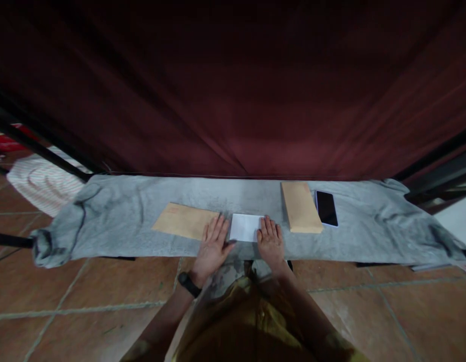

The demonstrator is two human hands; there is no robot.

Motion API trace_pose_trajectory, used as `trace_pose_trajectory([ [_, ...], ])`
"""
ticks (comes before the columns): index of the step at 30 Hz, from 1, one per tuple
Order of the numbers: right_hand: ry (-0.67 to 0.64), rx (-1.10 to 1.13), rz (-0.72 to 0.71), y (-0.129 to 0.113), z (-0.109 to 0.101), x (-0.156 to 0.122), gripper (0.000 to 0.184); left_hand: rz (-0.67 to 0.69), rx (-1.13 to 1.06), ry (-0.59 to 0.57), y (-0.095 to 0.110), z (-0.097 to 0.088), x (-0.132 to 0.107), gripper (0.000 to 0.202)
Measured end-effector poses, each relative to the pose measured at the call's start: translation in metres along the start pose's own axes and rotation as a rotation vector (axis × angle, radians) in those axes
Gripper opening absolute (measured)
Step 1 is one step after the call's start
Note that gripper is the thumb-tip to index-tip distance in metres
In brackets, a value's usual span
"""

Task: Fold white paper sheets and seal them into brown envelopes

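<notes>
A small white sheet of paper [245, 228] lies flat in front of me on a grey cloth. My right hand [270, 240] rests flat at its right edge, fingers stretched out and touching it. My left hand [214, 244] lies spread out flat, between the white sheet and a brown envelope [183, 221], with its fingers over the envelope's right end. Faint reddish print shows near the envelope's upper left edge. To the right of my right hand sits a thick stack of brown envelopes [301, 208].
A phone [327, 208] with a dark screen lies right of the stack. The grey cloth [115, 216] covers a narrow surface, backed by a dark red curtain [233, 110]. Dark metal bars [440, 171] stand at both sides. Striped fabric [48, 178] is at the left, above tiled floor [115, 286].
</notes>
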State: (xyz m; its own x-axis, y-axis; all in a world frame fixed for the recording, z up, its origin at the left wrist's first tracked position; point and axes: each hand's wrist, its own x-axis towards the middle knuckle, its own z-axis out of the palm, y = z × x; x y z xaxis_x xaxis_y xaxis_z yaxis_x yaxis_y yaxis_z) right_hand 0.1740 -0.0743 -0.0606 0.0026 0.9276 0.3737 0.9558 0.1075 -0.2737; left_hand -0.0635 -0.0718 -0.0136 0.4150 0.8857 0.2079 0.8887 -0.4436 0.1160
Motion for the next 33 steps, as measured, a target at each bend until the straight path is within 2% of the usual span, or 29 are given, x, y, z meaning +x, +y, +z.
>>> trace_pose_trajectory([
  [3,-0.016,-0.006,-0.006,0.003,0.002,0.0,0.051,0.002,0.024,-0.123,-0.067,-0.022,-0.01,0.095],
  [5,-0.023,-0.015,-0.011,0.004,0.003,0.0,0.051,0.001,0.044,-0.238,-0.107,-0.034,-0.007,0.102],
  [7,-0.029,-0.022,-0.007,0.005,0.004,-0.001,0.051,0.007,0.05,-0.365,-0.135,-0.043,0.005,0.105],
  [9,-0.039,-0.031,-0.003,0.005,0.006,-0.001,0.051,0.013,0.043,-0.498,-0.149,-0.049,0.023,0.113],
  [11,-0.052,-0.045,-0.003,0.007,0.006,-0.001,0.052,0.015,0.027,-0.619,-0.153,-0.053,0.04,0.122],
  [13,-0.065,-0.053,-0.009,0.008,0.006,-0.001,0.052,0.024,0.013,-0.686,-0.152,-0.055,0.052,0.126],
  [19,-0.096,-0.007,-0.023,0.013,0.002,0.0,0.051,0.087,-0.001,-0.616,-0.154,-0.054,0.056,0.125],
  [23,-0.056,0.154,0.04,0.008,-0.003,0.005,0.05,0.106,-0.006,-0.615,-0.157,-0.052,0.058,0.127],
  [25,-0.039,0.332,0.112,-0.005,-0.005,0.012,0.051,0.117,-0.006,-0.635,-0.156,-0.052,0.061,0.127],
  [27,-0.077,0.577,0.202,-0.028,-0.006,0.021,0.05,0.136,0.007,-0.645,-0.153,-0.052,0.065,0.128],
  [32,-0.383,1.311,0.515,-0.105,0.005,0.047,0.041,0.154,0.036,-0.621,-0.149,-0.054,0.069,0.13],
  [33,-0.413,1.359,0.516,-0.118,0.008,0.051,0.038,0.151,0.028,-0.616,-0.149,-0.054,0.069,0.13],
])
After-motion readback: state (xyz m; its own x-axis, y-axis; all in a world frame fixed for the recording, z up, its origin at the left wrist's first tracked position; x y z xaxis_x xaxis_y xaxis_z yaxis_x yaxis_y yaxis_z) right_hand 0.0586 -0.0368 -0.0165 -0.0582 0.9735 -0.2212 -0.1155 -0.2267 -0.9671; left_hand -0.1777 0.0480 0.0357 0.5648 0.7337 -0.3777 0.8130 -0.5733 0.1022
